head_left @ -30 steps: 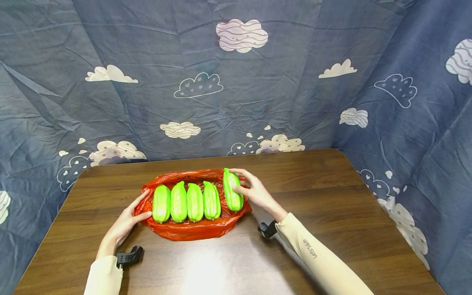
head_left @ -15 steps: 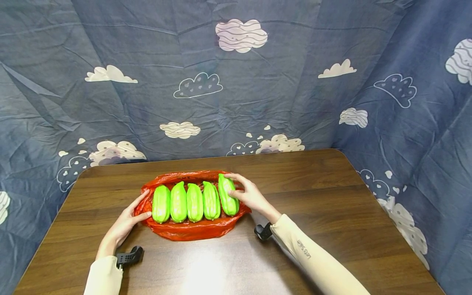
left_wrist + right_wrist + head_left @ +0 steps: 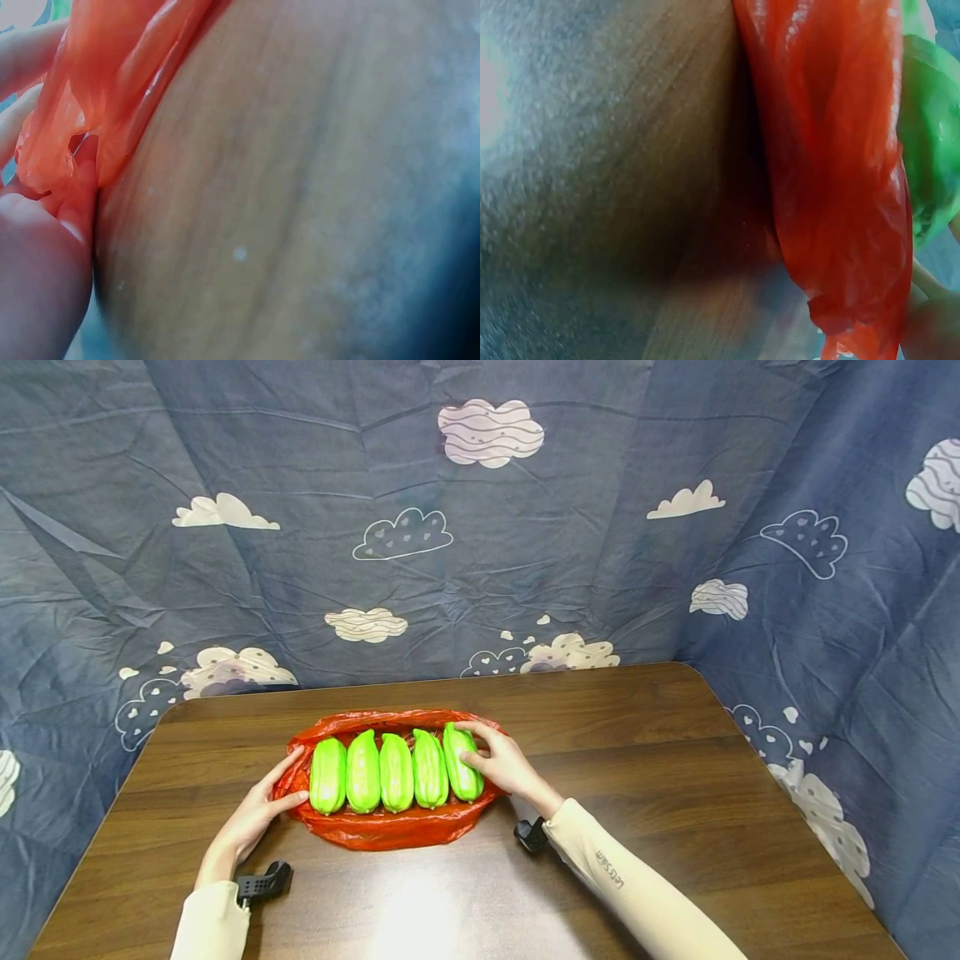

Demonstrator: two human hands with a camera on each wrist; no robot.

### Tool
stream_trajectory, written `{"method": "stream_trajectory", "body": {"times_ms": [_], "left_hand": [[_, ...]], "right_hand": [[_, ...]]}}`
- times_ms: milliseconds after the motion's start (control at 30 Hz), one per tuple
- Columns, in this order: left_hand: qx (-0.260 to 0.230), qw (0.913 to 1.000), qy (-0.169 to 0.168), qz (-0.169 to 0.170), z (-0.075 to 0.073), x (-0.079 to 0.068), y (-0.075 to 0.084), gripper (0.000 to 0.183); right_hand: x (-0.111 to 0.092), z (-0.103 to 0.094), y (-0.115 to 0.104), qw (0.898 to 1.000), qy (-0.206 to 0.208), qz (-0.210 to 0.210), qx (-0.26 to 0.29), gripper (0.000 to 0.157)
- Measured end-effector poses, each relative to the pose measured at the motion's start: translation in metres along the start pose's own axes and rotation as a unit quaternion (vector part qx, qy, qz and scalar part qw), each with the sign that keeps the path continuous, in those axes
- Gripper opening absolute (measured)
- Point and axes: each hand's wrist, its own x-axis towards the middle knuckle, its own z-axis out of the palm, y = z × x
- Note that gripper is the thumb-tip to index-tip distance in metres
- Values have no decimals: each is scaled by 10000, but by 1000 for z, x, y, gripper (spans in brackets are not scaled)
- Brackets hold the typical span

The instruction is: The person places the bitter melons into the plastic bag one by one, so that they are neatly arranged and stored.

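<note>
Several long green ridged fruits (image 3: 363,772) lie side by side in an open red plastic bag (image 3: 382,833). My right hand (image 3: 506,765) holds the rightmost green fruit (image 3: 463,768), thumb on its near face and fingers at its upper end. That fruit rests in the bag's right end, beside its neighbour. At the bag's left end my left hand (image 3: 253,814) holds the rim, thumb and fingers spread apart. In the left wrist view, red film (image 3: 112,82) lies between the fingers. The right wrist view shows the bag's side (image 3: 832,165) with a green fruit (image 3: 930,127) behind it.
The bag stands on a brown wooden table (image 3: 637,743), with a bright glare near the front. A dark blue cloth (image 3: 315,560) with cloud prints hangs behind and at the sides. Black wrist devices (image 3: 264,883) sit under both forearms.
My right hand has moved left and down with the rightmost fruit, which now lies lower in the bag beside the others. My left hand has stayed in place.
</note>
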Motion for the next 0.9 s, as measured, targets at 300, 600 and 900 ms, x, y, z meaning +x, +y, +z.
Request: {"method": "stream_trajectory", "body": {"times_ms": [300,600,900], "left_hand": [[-65,10000,-39,35,0,0,-1,73],[-82,9999,-54,75,0,0,0,72],[-29,10000,79,53,1,-1,1,70]], "right_hand": [[0,5,2,9996,156,-47,-232,43],[-3,6,-1,9935,460,-184,-1021,43],[-5,7,-1,9922,509,-150,-1130,42]]}}
